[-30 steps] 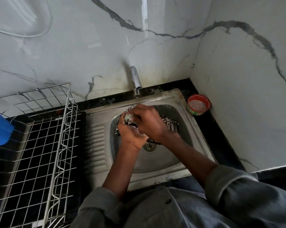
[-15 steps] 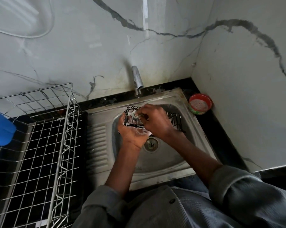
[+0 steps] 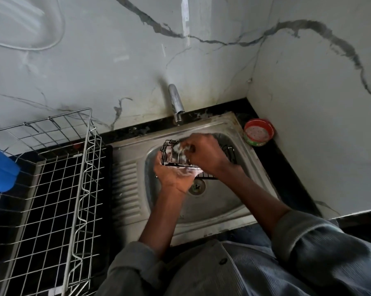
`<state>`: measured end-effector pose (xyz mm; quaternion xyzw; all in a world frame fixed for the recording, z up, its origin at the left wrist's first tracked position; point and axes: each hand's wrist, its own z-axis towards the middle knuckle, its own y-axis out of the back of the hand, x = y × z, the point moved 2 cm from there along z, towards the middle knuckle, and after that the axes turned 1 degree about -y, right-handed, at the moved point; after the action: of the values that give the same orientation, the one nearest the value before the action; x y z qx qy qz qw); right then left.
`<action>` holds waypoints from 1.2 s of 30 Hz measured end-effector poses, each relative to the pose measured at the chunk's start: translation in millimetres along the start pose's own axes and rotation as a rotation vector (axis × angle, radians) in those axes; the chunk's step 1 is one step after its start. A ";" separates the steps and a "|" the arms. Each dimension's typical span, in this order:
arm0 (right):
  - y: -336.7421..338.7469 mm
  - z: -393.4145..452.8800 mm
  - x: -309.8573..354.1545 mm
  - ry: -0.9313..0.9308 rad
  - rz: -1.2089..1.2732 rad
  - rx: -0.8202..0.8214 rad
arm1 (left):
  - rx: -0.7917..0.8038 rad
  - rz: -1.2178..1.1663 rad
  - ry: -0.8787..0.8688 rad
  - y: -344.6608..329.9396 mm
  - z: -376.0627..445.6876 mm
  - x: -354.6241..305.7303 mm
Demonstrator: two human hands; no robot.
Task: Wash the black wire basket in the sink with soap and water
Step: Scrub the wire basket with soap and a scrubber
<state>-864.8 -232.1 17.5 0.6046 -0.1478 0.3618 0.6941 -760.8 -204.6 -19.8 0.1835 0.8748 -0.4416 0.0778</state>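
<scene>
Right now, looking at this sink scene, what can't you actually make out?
Head view only:
- Black wire basket: its middle is hidden behind the right hand.
- What the right hand scrubs with: a sudsy blur, too unclear to name.
- Left hand: its fingertips are lost under the basket and foam.
- Tap: any running water is not visible.
- Blue container: cut off by the left edge.

No readable text, number or brand anywhere. On the side of the red tub (image 3: 258,132), at the far right by the sink (image 3: 252,201), only a green band with pale marks, too blurred to read.
</scene>
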 end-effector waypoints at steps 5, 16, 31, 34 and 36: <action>3.8 17.5 0.9 -0.121 -0.042 -0.129 | 0.010 0.011 0.053 -4.2 -0.6 5.9; 7.2 19.5 -15.8 -0.163 -0.054 -0.177 | -0.015 -0.078 0.008 1.9 6.4 0.6; 6.8 25.9 -20.5 -0.159 -0.084 -0.104 | 0.101 -0.032 0.097 1.9 0.2 -2.8; 9.9 8.9 -18.1 -0.055 -0.028 -0.018 | 0.093 -0.057 0.043 -1.9 3.7 -8.2; 7.1 -2.9 -15.1 0.036 0.013 0.093 | 0.073 -0.073 0.019 -3.5 5.6 -12.6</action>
<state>-880.7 -234.2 12.3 0.6285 -0.1221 0.3835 0.6656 -750.7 -214.2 -16.8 0.1581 0.8649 -0.4740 0.0467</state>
